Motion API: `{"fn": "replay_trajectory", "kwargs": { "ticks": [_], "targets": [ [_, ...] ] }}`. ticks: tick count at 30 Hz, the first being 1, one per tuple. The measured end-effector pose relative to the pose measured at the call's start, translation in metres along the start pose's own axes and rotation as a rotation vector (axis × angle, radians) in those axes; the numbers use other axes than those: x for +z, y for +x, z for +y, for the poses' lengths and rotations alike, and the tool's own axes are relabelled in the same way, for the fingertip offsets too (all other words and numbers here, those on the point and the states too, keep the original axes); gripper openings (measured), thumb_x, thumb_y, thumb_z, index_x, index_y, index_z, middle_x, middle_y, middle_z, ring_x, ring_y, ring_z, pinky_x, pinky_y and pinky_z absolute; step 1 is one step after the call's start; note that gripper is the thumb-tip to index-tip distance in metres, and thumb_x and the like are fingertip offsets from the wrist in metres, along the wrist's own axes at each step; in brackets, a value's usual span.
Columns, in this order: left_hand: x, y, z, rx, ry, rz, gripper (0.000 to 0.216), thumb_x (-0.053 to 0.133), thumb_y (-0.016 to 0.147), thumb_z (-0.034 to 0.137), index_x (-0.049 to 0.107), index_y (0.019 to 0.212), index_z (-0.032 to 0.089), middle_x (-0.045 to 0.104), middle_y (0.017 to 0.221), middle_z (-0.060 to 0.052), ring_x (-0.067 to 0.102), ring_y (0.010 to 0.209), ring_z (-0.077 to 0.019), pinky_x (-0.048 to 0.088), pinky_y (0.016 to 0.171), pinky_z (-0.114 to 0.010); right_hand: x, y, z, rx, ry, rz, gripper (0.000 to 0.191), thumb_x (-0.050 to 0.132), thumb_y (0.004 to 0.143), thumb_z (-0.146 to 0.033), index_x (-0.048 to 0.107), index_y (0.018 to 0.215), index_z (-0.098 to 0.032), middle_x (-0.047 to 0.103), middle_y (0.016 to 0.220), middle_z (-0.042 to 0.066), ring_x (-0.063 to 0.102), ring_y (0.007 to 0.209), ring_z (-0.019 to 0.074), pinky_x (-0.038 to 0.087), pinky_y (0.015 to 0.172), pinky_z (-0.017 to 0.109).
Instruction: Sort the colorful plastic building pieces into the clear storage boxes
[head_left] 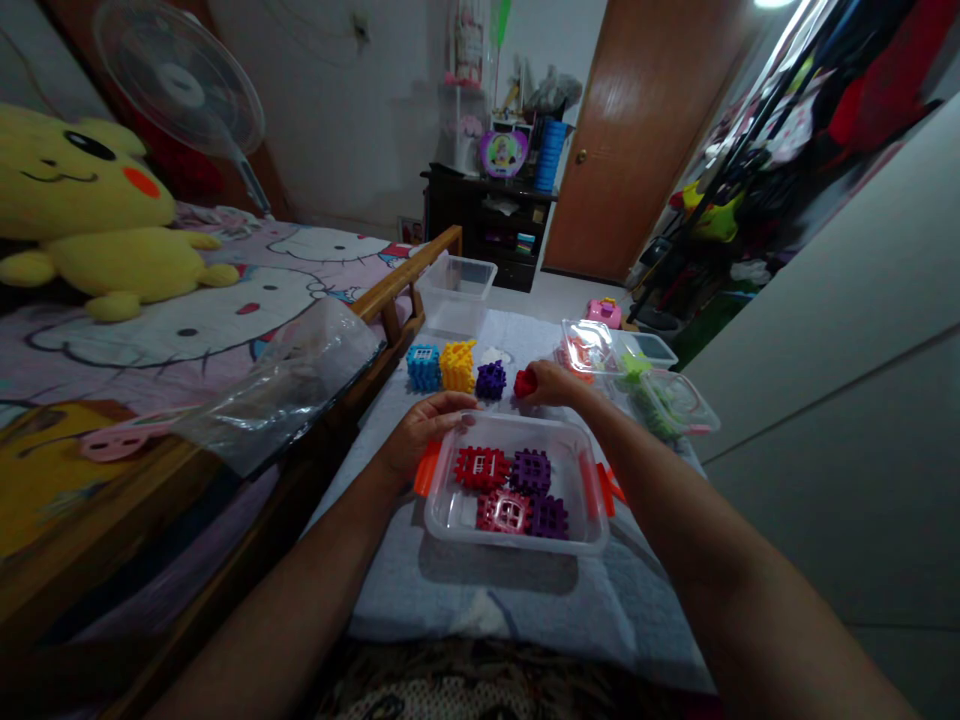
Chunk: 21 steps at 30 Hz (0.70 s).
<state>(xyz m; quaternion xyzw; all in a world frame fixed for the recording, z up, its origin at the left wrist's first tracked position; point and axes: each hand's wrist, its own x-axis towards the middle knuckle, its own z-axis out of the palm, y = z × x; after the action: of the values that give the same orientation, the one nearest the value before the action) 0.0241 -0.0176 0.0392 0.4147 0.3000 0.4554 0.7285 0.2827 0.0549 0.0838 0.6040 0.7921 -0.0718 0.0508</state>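
Note:
A clear plastic box (450, 510) with orange side latches sits on a grey cloth in front of me. Inside lie red and purple waffle blocks (511, 488). My left hand (424, 432) grips the box's far left corner, fingers curled over the rim. My right hand (546, 384) is closed round a red block (523, 383) just beyond the box. A row of block cubes stands further back: blue (424, 367), yellow (458, 366) and purple (490, 380).
An empty clear tub (457, 291) stands at the far end of the cloth. Lidded containers with green pieces (664, 400) lie to the right. A wooden bed frame (390, 290) with a plastic bag (289, 385) runs along the left, a white wall on the right.

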Motion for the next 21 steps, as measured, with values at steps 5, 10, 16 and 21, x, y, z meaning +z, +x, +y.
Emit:
{"fn": "replay_trajectory", "kwargs": {
  "ticks": [5,10,16,21],
  "targets": [
    [0.001,0.0,-0.001,0.016,0.01,-0.006,0.028,0.078,0.07,0.024,0.074,0.097,0.017,0.075,0.101,-0.006,0.068,0.078,-0.015,0.051,0.077,-0.026,-0.066,-0.046,-0.011,-0.029,0.062,0.138,0.045,0.072,0.073,-0.039,0.062,0.108,-0.012,0.067,0.101,0.012,0.059,0.084,0.0203,0.041,0.069,0.028],
    [0.005,-0.003,0.002,0.029,0.01,-0.005,0.028,0.078,0.07,0.025,0.074,0.097,0.017,0.075,0.098,-0.005,0.068,0.081,-0.0163,0.051,0.079,-0.028,-0.095,-0.109,-0.064,-0.309,0.142,0.021,0.051,0.073,0.07,-0.039,0.062,0.113,-0.015,0.065,0.106,0.01,0.058,0.088,0.0207,0.043,0.075,0.03],
    [0.009,-0.005,0.005,0.044,0.025,0.006,0.028,0.078,0.07,0.024,0.074,0.096,0.017,0.075,0.098,-0.005,0.067,0.08,-0.0163,0.05,0.078,-0.027,-0.045,-0.117,-0.113,-0.478,0.065,-0.148,0.043,0.072,0.068,-0.046,0.069,0.094,-0.011,0.069,0.093,0.014,0.06,0.076,0.0215,0.044,0.066,0.032],
    [0.009,-0.005,0.006,0.052,0.023,0.0,0.027,0.078,0.068,0.023,0.075,0.094,0.017,0.075,0.096,-0.005,0.066,0.077,-0.0147,0.049,0.076,-0.026,-0.019,-0.106,-0.125,-0.456,0.023,-0.183,0.043,0.071,0.07,-0.048,0.072,0.093,-0.011,0.071,0.092,0.017,0.062,0.074,0.0235,0.043,0.061,0.033]
  ]
}}
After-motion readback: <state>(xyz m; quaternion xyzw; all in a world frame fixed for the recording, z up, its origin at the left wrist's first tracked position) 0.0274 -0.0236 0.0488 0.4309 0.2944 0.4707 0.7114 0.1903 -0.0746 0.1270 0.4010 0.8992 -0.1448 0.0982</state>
